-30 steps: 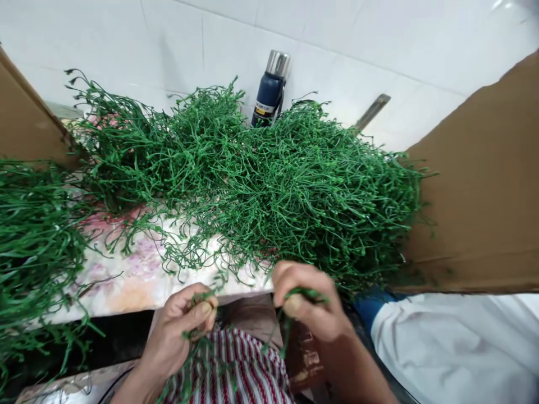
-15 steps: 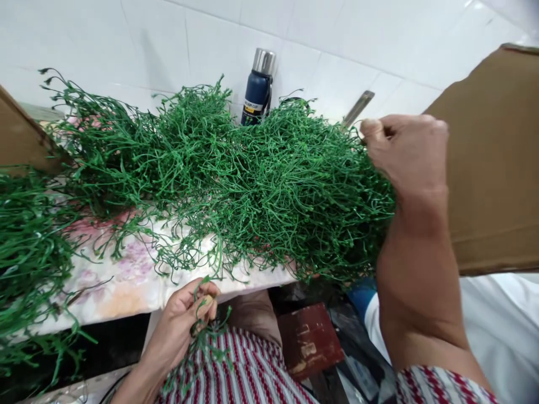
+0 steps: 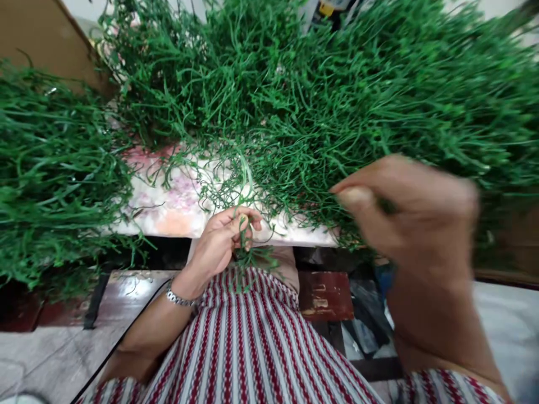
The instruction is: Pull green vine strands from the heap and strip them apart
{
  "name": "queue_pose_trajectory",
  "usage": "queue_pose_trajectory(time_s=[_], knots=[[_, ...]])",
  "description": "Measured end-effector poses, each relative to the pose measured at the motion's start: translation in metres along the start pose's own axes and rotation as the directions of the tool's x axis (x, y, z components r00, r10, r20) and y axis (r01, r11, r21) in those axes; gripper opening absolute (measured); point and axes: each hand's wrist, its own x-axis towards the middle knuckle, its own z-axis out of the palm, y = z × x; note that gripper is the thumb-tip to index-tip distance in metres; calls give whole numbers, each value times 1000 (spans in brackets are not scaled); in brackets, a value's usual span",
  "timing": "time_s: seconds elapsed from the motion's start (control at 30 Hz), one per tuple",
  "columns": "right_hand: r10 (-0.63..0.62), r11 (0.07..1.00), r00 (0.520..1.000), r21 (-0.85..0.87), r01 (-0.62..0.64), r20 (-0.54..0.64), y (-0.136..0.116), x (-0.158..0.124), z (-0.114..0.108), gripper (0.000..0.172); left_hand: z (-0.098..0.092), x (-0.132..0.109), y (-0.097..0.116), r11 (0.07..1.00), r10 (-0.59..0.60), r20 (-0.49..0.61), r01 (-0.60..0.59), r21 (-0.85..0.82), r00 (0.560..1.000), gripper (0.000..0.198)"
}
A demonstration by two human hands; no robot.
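My left hand (image 3: 221, 241) is closed at the table's front edge, thumb pressed against the fingers. It pinches a small bunch of thin green stems (image 3: 248, 261) whose lower tips hang over my lap. On the right, my right hand (image 3: 404, 207) is raised in front of the big heap of green stems (image 3: 295, 106), smeared by motion. Its thumb and forefinger are pressed together; whether a thin stem is between them cannot be made out. A few loose stems lie on the flowered cloth (image 3: 181, 193) just beyond my left hand.
Another pile of green stems (image 3: 50, 185) spills over the table edge at the left, beside a cardboard sheet (image 3: 46, 45). The lower part of a bottle (image 3: 330, 11) shows behind the heap. A dark red wooden bench (image 3: 326, 294) is below the table.
The view has tilted down, so the bottle is mostly out of frame. My right hand has come from the heap's far right side towards me. My left hand still pinches the stems.
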Motion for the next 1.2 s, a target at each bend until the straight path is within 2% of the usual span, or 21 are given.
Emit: queue_pose_trajectory(time_s=[0.03, 0.07, 0.13, 0.2, 0.3, 0.4, 0.53, 0.6, 0.67, 0.77, 0.87, 0.97, 1.07, 1.2], knots=[[-71, 997, 997, 25, 71, 23, -10, -3, 21, 14, -1, 1, 1, 1000, 15, 0, -15, 7, 1000, 24], [-90, 992, 991, 95, 80, 96, -18, -6, 41, 18, -2, 1, 2, 999, 33, -7, -32, 19, 999, 24], [-83, 973, 985, 226, 47, 152, -26, -9, 74, 23, -3, 1, 1, 993, 86, -38, -83, 80, 996, 23], [-51, 952, 983, 306, -4, 174, -27, -11, 97, 26, -5, 1, -1, 966, 176, -72, -158, 204, 982, 22], [-8, 935, 981, 349, -62, 195, -24, -15, 115, 27, -9, 1, -5, 882, 305, -73, -253, 397, 949, 21], [41, 906, 988, 411, -99, 149, -24, -22, 122, 17, -12, 0, -8, 848, 358, -50, -303, 436, 932, 19], [150, 849, 988, 507, -146, 34, -25, -29, 129, 7, -13, -1, -15, 936, 251, -27, -236, 260, 968, 22], [184, 814, 982, 556, -172, 34, -25, -32, 134, 7, -11, -2, -19, 961, 214, -28, -206, 183, 976, 18], [201, 769, 977, 607, -202, 70, -24, -33, 139, 9, -10, -2, -22, 962, 234, -67, -221, 157, 970, 12], [212, 715, 969, 656, -242, 126, -25, -36, 143, 18, -8, -2, -24, 961, 252, -124, -233, 148, 960, 15], [207, 720, 966, 645, -257, 153, -26, -38, 143, 22, -6, -2, -25, 943, 311, -136, -287, 168, 941, 11], [151, 751, 974, 621, -223, 167, -28, -40, 143, 18, -4, -1, -26, 916, 373, -126, -344, 208, 919, 9], [79, 799, 987, 582, -148, 141, -31, -41, 145, 17, 1, 2, -28, 918, 361, -110, -332, 219, 926, 5], [137, 828, 986, 536, -167, 97, -33, -43, 148, 12, 2, 3, -24, 922, 336, -64, -314, 227, 940, 5]])
